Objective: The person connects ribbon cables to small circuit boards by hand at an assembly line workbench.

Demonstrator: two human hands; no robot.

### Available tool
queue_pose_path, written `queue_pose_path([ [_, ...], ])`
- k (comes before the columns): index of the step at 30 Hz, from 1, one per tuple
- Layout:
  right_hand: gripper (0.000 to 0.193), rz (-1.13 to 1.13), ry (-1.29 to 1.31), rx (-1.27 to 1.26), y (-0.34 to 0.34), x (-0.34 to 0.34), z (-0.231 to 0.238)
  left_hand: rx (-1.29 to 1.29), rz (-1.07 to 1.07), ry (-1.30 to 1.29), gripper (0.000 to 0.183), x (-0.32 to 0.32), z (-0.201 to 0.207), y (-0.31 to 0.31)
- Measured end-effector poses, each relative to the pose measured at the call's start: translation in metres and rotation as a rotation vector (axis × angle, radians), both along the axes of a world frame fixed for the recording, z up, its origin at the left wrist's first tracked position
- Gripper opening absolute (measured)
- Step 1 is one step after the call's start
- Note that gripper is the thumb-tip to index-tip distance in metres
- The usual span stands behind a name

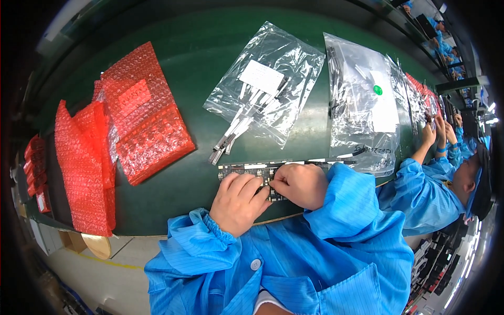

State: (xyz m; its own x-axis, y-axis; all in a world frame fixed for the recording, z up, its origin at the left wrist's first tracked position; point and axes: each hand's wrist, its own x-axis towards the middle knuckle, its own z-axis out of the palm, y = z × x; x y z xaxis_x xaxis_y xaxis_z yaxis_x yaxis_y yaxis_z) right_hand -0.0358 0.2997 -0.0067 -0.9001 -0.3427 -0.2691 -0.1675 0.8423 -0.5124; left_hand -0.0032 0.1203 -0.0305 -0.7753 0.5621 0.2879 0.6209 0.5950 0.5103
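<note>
Green surface (157, 205) carries a circuit board (266, 172) beneath left hand (239, 198) and right hand (303, 185), seemingly mid-adjustment; the next move calls for precision, though what either grip holds I cannot tell.

Counted near: two hands (239, 202), one circuit-board panel (266, 174); beyond: two white-labelled clear plastic bags (286, 92), one green sticker (377, 90); left: at least two red bubble-wrap pieces (142, 73).

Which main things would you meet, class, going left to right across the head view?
Small red bundles → folded red bubble-wrap → red bubble-wrap package → left hand → right hand → clear bag with green dot → co-worker in blue.
</note>
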Motion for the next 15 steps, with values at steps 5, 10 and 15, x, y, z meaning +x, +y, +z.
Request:
queue_pose_path([
  [5,0.016,0.020,0.002,0.031,-0.0007,0.0008,-0.0012,-0.010,-0.003,-0.008,0.033,-0.0003,0.0018,0.0001],
  [10,0.015,0.009,-0.013,-0.011,0.0008,0.0016,-0.0024,-0.013,-0.003,-0.014,0.033,0.0009,0.0003,-0.0009],
  [15,0.015,-0.030,-0.022,-0.016,0.0008,0.0046,-0.0022,0.015,-0.006,0.009,0.033,0.0019,-0.0004,-0.0008],
])
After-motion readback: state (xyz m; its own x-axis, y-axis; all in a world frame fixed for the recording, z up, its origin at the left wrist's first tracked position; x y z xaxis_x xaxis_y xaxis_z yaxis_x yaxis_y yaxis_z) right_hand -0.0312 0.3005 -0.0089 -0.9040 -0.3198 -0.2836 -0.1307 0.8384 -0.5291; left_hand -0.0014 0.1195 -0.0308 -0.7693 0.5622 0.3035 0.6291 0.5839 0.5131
